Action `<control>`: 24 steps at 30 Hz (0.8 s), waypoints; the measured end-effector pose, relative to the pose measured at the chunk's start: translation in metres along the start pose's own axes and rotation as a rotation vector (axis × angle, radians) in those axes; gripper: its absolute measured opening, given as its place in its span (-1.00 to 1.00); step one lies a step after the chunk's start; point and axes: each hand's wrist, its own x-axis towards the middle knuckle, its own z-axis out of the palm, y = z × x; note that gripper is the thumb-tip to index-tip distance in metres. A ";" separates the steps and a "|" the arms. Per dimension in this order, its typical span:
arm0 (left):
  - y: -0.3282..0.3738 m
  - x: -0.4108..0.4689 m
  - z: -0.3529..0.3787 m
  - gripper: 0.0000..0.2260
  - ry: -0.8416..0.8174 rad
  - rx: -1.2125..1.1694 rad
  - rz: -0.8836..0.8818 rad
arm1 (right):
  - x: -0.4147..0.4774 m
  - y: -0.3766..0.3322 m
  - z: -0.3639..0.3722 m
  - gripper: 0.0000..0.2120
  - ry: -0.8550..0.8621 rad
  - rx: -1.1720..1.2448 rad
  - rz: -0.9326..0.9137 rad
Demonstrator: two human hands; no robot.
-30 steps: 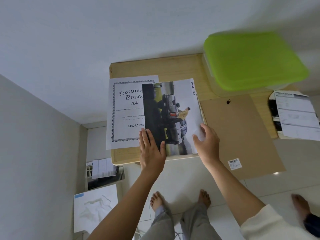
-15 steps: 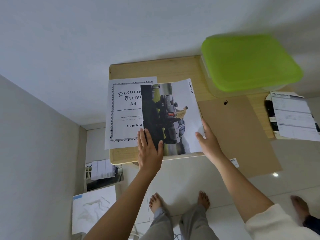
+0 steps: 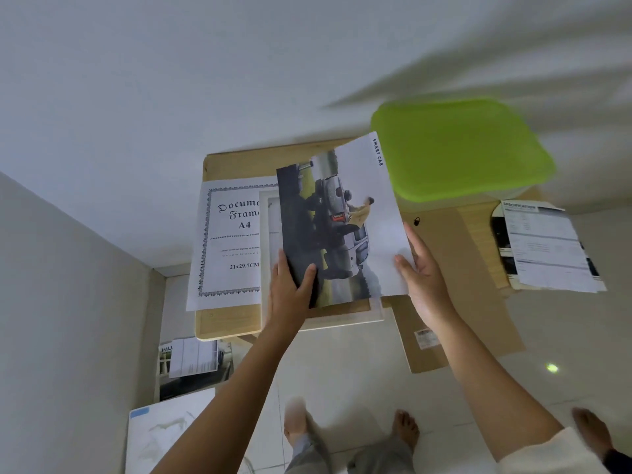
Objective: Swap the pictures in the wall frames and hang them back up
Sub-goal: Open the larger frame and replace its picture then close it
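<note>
A car picture (image 3: 345, 217) marked "SMART CAB" is lifted off the small wooden table (image 3: 225, 319), tilted up at its far edge. My left hand (image 3: 289, 292) grips its near left corner, thumb on top. My right hand (image 3: 419, 265) holds its near right edge, thumb on top. Under it lies a white wall frame (image 3: 342, 318), face down, near edge over the table edge. A "Document Frame A4" insert sheet (image 3: 229, 244) lies on the table to the left. A brown backing board (image 3: 458, 285) with a hanger hook lies to the right.
A lime-green lidded box (image 3: 458, 148) stands at the table's back right. A printed specification sheet (image 3: 547, 248) lies at the far right. On the floor at left are another picture (image 3: 195, 367) and a white board (image 3: 164, 436). My bare feet and another person's foot (image 3: 591, 432) are below.
Both hands have lifted the car picture off the frame and raised its far edge; the white frame beneath now shows. The camera has moved closer.
</note>
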 end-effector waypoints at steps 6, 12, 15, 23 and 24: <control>0.072 -0.017 0.059 -0.43 -0.034 -0.232 0.051 | -0.007 -0.010 -0.095 -0.52 0.136 -0.003 -0.014; 0.121 -0.069 0.182 -0.40 -0.233 -0.276 -0.001 | -0.041 0.021 -0.229 -0.53 0.337 -0.183 0.104; 0.139 -0.088 0.240 -0.38 -0.321 -0.249 -0.054 | -0.055 0.041 -0.285 -0.53 0.407 -0.248 0.201; 0.172 -0.099 0.327 -0.36 -0.456 -0.093 -0.173 | -0.056 0.077 -0.370 -0.56 0.445 -0.367 0.373; 0.174 -0.098 0.331 -0.36 -0.453 -0.085 -0.183 | -0.051 0.078 -0.375 -0.57 0.436 -0.389 0.375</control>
